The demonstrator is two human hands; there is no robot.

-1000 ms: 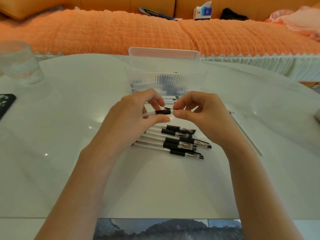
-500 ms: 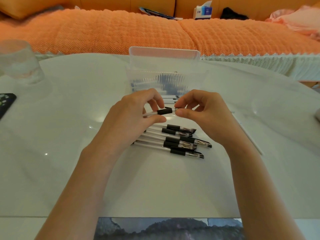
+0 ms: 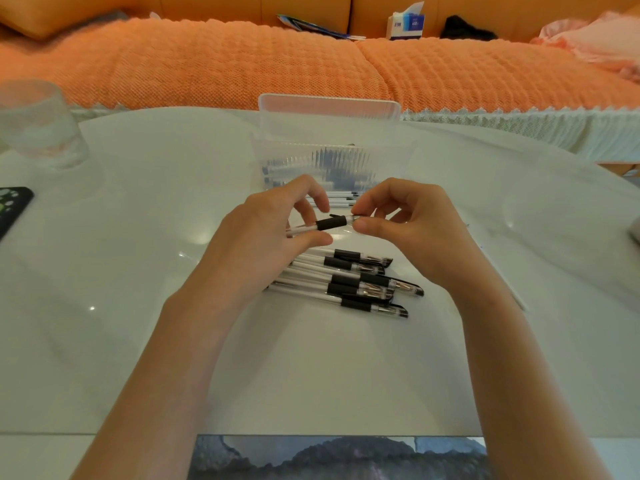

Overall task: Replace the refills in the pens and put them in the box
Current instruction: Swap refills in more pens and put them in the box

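Little has moved in the last second. Both hands stay in place, and the pen (image 3: 330, 223) between them has tipped slightly, baring more of its black grip sleeve.

Nearest me is the glossy white table (image 3: 138, 271). On it, just under the hands, lies a pile of pens (image 3: 349, 282) with their tips pointing right. Above the pile, my left hand (image 3: 266, 230) pinches the pen's clear barrel, and my right hand (image 3: 408, 226) pinches its tip end between thumb and forefinger. I judge a refill swap is under way at the tip section, though I cannot tell whether it is being loosened or tightened. The next move calls for a small twist with the barrel held steady.

Just beyond the hands, a few thin white refills (image 3: 341, 199) lie in front of the clear box (image 3: 329, 157), which shows dark pen shapes through its ribbed wall. At far left are a glass (image 3: 38, 126) and a phone (image 3: 12, 206). Behind the table is an orange sofa (image 3: 207, 64) with a tissue box (image 3: 405, 24).
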